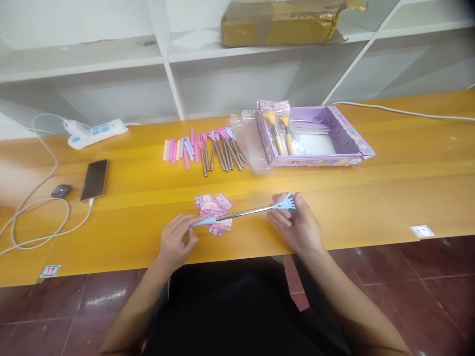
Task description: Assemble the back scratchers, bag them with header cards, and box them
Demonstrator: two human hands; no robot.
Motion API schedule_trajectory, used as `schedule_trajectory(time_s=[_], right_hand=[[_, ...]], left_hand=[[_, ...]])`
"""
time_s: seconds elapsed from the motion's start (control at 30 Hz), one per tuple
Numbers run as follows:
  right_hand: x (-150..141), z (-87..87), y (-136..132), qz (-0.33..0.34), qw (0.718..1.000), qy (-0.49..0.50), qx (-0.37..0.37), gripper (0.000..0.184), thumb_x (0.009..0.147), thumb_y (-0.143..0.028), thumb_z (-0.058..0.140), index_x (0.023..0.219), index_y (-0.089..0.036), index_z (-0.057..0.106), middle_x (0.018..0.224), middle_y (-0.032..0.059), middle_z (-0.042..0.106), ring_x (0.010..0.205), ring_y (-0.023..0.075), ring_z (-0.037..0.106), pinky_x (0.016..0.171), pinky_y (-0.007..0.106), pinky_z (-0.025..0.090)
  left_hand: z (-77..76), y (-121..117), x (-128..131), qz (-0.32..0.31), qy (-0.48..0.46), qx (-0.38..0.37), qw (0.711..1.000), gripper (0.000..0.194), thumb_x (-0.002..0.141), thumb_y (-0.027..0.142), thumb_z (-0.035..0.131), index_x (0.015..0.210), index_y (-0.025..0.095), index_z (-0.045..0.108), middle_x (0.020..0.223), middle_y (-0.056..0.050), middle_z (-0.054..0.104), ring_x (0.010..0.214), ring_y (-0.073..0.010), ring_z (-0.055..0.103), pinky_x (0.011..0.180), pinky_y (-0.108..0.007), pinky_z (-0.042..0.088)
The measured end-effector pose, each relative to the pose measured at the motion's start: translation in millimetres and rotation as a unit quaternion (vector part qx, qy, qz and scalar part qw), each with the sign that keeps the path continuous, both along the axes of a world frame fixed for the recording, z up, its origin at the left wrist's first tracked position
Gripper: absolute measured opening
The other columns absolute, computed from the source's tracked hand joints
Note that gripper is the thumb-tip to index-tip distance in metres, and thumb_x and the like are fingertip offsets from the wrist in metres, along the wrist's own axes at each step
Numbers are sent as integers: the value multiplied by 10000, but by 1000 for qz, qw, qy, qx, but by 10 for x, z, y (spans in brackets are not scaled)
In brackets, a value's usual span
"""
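A back scratcher (245,212) with a light blue hand-shaped head, a metal rod and a light blue grip spans the space between my hands. My left hand (177,240) is closed round the grip end. At the other end, the fingers of my right hand (299,225) hold the blue head. Beneath the rod lies a loose pile of small printed cards (213,205). Further back are several metal rods with pink, purple and blue hand-shaped heads (222,151), beside several loose coloured grips (185,149).
A purple display box (315,160) holds two bagged yellow back scratchers (284,131), with clear plastic bags (250,143) at its left. A phone (94,179), a mouse (61,191), cables and a power strip (98,133) lie left. A cardboard box (282,24) sits on the shelf.
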State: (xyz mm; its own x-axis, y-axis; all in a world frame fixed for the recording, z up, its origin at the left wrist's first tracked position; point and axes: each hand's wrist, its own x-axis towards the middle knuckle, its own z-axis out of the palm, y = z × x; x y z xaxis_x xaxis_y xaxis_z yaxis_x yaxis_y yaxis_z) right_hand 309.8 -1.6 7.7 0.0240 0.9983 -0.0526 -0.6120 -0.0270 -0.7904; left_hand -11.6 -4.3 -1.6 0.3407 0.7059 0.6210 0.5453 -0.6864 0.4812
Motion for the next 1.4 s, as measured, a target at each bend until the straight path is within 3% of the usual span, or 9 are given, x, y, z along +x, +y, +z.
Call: schedule_trajectory(time_s=[0.57,1.1,1.4], right_hand=[[-190,-87,-103,58,997,58,1,379,1033,-618,696,982,-252,785,629,-76,321,491,77,161,522,272,248],[-386,-150,-150,77,997,16,23,440,1062,-671,601,1015,-256,738,596,-83,292,467,86,194,507,281,216],[-493,-152,-213,137,989,49,31,443,1090,-672,548,1060,-268,726,605,-77,324,488,94,217,529,272,209]], left_hand=[[22,-8,-6,-3,1,4,1000,468,923,-29,493,1222,209,763,1011,-45,816,829,-170,715,748,-304,577],[-28,-10,-6,-21,14,-7,1000,526,908,-4,484,1289,244,748,1007,-32,815,812,-173,717,775,-320,585],[13,-22,-6,-34,19,0,999,542,901,0,490,1315,249,736,1027,-38,825,834,-178,738,787,-325,589]])
